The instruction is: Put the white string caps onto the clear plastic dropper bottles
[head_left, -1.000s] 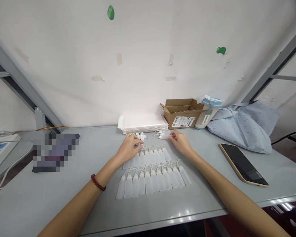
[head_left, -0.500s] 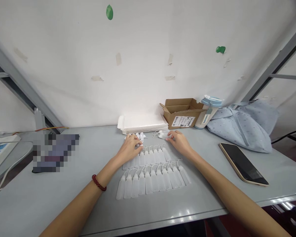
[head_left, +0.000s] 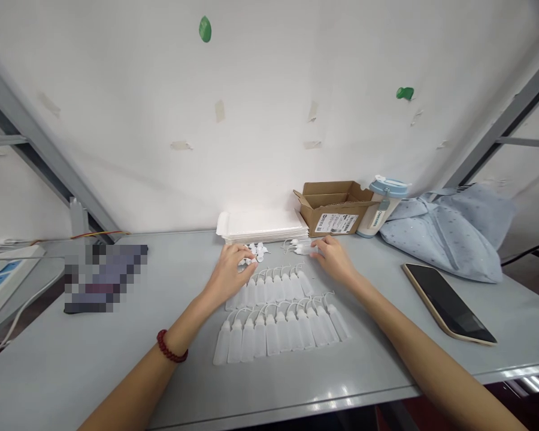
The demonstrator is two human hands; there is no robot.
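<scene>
Knock risk at your left hand (head_left: pixel 228 269)

It curls at small white pieces (head_left: pixel 260 251); your right hand (head_left: pixel 333 257) touches loose bottles (head_left: pixel 302 246). I cannot tell if either grips. Dropping your left hand could skew the back bottle row (head_left: pixel 277 291), just below it.

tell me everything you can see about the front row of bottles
The front row of bottles lies flat on the grey table, nearer the wearer than a second row. The bottles are slim, translucent white and look plastic, set side by side with white tops and thin, curved strips toward the wall. The rightmost leans, its top toward the left. Neither the left hand nor the right hand touches this row; any contents are unclear.
</scene>
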